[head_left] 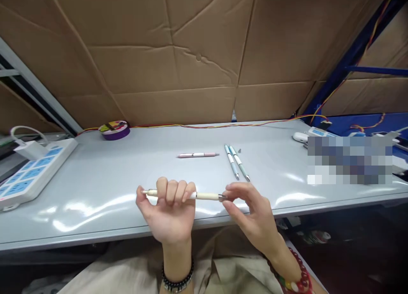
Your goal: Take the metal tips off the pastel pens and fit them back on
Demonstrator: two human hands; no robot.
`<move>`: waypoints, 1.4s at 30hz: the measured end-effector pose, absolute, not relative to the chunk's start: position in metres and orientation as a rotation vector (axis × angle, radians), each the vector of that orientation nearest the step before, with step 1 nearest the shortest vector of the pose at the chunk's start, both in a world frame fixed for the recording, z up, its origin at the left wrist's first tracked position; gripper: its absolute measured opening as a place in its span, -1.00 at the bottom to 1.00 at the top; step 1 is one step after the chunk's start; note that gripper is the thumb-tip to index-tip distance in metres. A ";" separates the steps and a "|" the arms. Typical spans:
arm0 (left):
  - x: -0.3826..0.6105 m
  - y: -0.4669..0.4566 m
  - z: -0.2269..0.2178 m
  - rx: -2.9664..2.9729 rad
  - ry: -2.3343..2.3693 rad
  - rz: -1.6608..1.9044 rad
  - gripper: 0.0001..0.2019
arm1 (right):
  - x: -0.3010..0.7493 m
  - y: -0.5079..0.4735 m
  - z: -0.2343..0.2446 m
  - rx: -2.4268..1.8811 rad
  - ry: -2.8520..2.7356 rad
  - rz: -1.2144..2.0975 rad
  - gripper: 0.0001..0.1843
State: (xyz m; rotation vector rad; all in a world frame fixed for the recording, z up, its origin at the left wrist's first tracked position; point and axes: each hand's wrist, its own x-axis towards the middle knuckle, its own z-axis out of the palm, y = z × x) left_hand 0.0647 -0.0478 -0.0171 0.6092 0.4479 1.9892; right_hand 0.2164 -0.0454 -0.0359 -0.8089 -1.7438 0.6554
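Cream and white, a retractable pen lies level across the person's two hands, just above the near edge of the grey tabletop. The left hand, palm up, has its fingers curled over the barrel and its thumb against the push-button end; a dark beaded bracelet circles that wrist. The right hand, wearing a red beaded bracelet, is half curled, thumb and forefinger pinched together at the metal tip. Beyond the hands, a pink-and-white pen lies crosswise, and to its right a blue-and-white pen and a green-and-white pen lie side by side, slanted, with a tiny grey piece close by. Farther left are a white power strip with blue sockets and a purple-sided roll. Red and yellow wires run along the back, below creased cardboard. A patch at the right is pixelated.
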 end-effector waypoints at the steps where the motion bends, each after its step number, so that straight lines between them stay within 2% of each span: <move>1: 0.065 -0.047 -0.017 0.616 0.469 2.001 -0.52 | 0.218 -0.044 -0.035 -0.798 -1.780 0.615 -0.77; 5: 0.066 -0.045 -0.019 0.794 0.684 1.879 -0.51 | 0.226 -0.044 -0.030 -0.759 -1.716 0.485 -0.88; 7: 0.065 -0.045 -0.020 0.938 0.859 1.828 -0.47 | 0.235 -0.042 -0.027 -0.796 -1.529 0.383 -0.86; 10: 0.058 -0.044 -0.023 1.138 1.218 1.935 -0.61 | 0.250 -0.030 -0.020 -0.859 -1.396 0.104 -0.82; 12: 0.052 -0.044 -0.024 1.346 1.468 1.910 -0.65 | 0.259 -0.014 -0.017 -0.924 -1.544 -0.118 -0.85; 14: 0.048 -0.046 -0.024 1.605 1.613 1.711 -0.70 | 0.264 0.004 -0.018 -0.976 -1.825 -0.300 -0.92; 17: 0.049 -0.048 -0.029 1.887 1.697 1.288 -0.70 | 0.266 0.027 -0.029 -0.957 -2.114 -0.304 -0.83; 21: 0.058 -0.048 -0.042 2.144 1.889 0.904 -0.58 | 0.263 0.035 -0.040 -0.980 -2.321 -0.306 -0.78; 27: 0.062 -0.045 -0.040 2.210 1.967 0.453 -0.56 | 0.243 0.039 -0.010 -1.103 -2.522 -0.305 -0.76; 32: 0.062 -0.045 -0.034 2.180 1.986 0.345 -0.53 | 0.221 0.084 0.002 -1.145 -2.667 -0.248 -0.86; 36: 0.063 -0.044 -0.034 2.161 1.986 0.326 -0.52 | 0.220 0.113 -0.010 -1.119 -2.742 -0.143 -0.82; 40: 0.062 -0.043 -0.037 2.141 1.966 0.375 -0.53 | 0.232 0.105 -0.013 -1.068 -2.701 -0.074 -0.93; 42: 0.061 -0.043 -0.037 2.123 1.937 0.475 -0.55 | 0.239 0.091 -0.010 -1.066 -2.663 -0.054 -0.92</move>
